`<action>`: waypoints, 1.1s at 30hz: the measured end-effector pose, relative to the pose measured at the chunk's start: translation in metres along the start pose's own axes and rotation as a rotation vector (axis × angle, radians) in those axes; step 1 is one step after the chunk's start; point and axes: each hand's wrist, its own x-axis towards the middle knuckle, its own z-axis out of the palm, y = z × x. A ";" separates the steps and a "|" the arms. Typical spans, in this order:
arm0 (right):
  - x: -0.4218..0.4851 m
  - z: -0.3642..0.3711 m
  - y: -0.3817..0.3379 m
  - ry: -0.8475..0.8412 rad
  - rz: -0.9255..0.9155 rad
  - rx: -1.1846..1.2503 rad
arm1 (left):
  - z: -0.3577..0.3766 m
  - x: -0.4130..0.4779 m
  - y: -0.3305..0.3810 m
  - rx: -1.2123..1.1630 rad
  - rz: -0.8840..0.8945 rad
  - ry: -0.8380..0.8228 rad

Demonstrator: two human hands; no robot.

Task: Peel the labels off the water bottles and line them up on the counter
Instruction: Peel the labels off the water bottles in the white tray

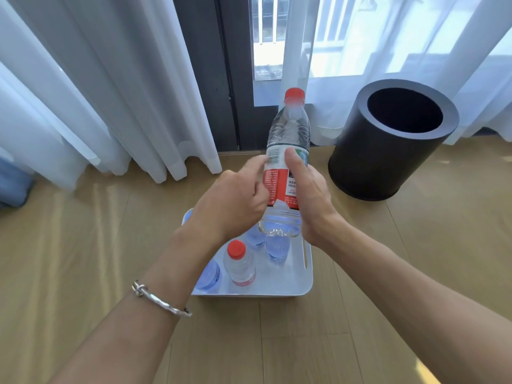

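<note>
A clear water bottle (290, 131) with a red cap and a red and white label (279, 180) is held upright above a white bin (300, 284). My right hand (309, 195) grips it around the label, thumb pressed on the front. My left hand (235, 200) is at the label's left edge, forefinger touching near the barcode. The label's lower edge looks slightly torn. In the bin stands a small red-capped bottle (239, 263) with a label, beside other clear bottles (277, 249) partly hidden by my arms.
A black cylindrical wastebasket (388, 151), open at the top, stands on the wooden floor at the right. White curtains (110, 92) and a window frame fill the back. A silver bracelet (159, 299) is on my left wrist.
</note>
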 end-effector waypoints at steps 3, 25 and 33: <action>0.001 0.000 -0.004 0.000 -0.012 0.030 | -0.002 0.000 0.002 -0.118 -0.079 -0.022; -0.010 0.017 -0.012 0.016 -0.038 0.023 | -0.017 -0.017 -0.004 -0.159 -0.009 -0.003; -0.015 0.021 -0.007 0.028 -0.030 -0.003 | -0.016 -0.021 -0.009 -0.018 0.070 -0.025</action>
